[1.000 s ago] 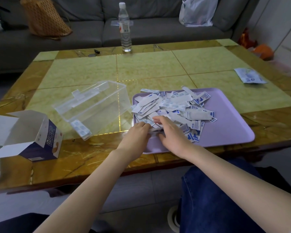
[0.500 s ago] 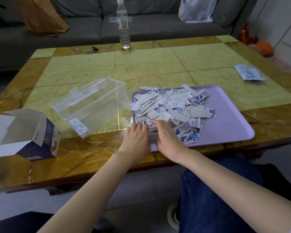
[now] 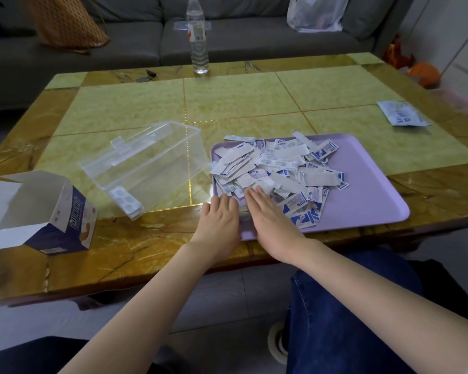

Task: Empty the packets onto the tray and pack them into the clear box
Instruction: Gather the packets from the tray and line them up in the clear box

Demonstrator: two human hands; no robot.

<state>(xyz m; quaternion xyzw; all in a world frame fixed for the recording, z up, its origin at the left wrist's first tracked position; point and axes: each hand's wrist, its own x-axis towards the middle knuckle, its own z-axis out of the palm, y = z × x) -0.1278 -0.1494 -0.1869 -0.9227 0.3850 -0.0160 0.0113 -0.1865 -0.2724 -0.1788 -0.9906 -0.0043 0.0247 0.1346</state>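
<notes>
Looking down on a tiled green-and-amber tabletop (image 3: 254, 103), filling most of the view and backing onto a grey sofa (image 3: 146, 44). Showing, at the near right of the tabletop, a lilac tray (image 3: 362, 201) lying flat, its near rim close to the tabletop's near edge. Showing, just left of the tray, the clear box (image 3: 152, 168) tipped over on a slant, its right corner right against the tray's left rim (contact not discernible) and a few blue-and-white strips (image 3: 126, 199) showing through at its near lower corner. Showing, further left, an opened cardboard carton (image 3: 57, 211) in white and dark blue, flaps spread. Displaying the packets (image 3: 281, 168), white with blue print, heaped loosely over the left half of the tray, well clear of its bare right half. Reaching in from below with two bare forearms: pressing the right hand (image 3: 270, 217) palm down, fingers straight, onto the near edge of the heap; resting the left hand (image 3: 219, 220) just beside it at the tray's near left corner, fingers bent downward and fingertips hidden, leaving any grasp impossible to tell. Including, on the sofa, an orange patterned bag (image 3: 65, 22) and a translucent plastic bag (image 3: 316, 12). Including, upright at the far edge of the tabletop, a water bottle (image 3: 197, 36), and, flat near the right edge, a single larger pouch (image 3: 401, 113), well apart from the tray.
</notes>
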